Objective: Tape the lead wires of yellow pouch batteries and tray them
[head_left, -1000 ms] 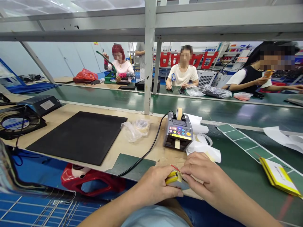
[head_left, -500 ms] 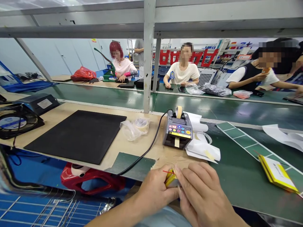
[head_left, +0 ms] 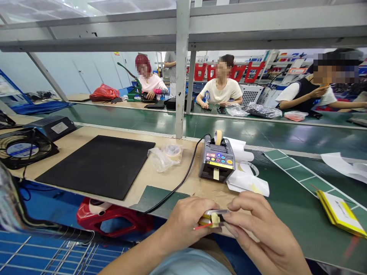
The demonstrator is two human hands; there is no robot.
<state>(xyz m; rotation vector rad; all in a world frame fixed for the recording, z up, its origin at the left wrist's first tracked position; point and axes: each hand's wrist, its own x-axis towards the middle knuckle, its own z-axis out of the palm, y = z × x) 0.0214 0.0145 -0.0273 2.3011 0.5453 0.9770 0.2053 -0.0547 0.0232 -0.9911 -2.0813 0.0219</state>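
Head view: the battery pack [head_left: 217,212], yellow-edged and silvery on top, was held up by the near edge of the bench [head_left: 298,215], between the two hands. The fingers of the left hand [head_left: 185,215] grasped its left side; those of the right hand [head_left: 260,229] met its right end, though from where I stood I could not tell how firmly. The pack was probably light, fairly stiff, smooth enough to slip and easily dented (pouch cells, by their look). Its flat sides seemed the best hold, clear of the red wire [head_left: 202,227] and pale tape [head_left: 215,219].
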